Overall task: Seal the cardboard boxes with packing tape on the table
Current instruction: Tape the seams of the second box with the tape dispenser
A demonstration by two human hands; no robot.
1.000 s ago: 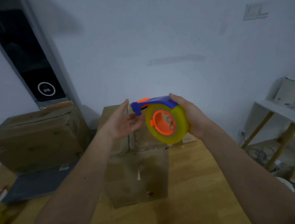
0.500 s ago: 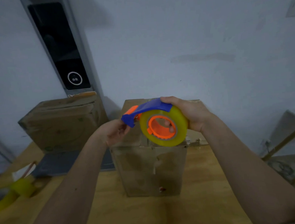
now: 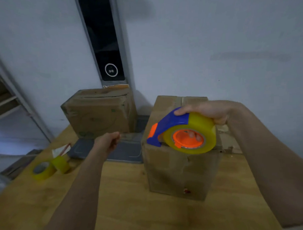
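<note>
My right hand [image 3: 209,112] grips a tape dispenser [image 3: 196,128], a yellow roll on an orange core with a blue and orange frame. It hovers at the top front edge of a tall cardboard box [image 3: 177,172] standing on the wooden table [image 3: 134,211]. My left hand [image 3: 107,140] is out to the left of the dispenser with its fingers pinched together. A faint clear strip of tape [image 3: 132,137] seems to stretch from those fingers to the dispenser's blue nose. A second, wider cardboard box [image 3: 98,115] stands against the wall at the back.
Two loose yellow tape rolls [image 3: 43,170] [image 3: 61,164] lie at the table's left edge. A flat grey mat [image 3: 126,150] lies between the two boxes. A tall dark panel [image 3: 105,38] leans on the wall behind the wider box.
My left hand has pulled away to the left from the dispenser's nose, drawing tape out. My head has turned left, so the box now sits on the right.
</note>
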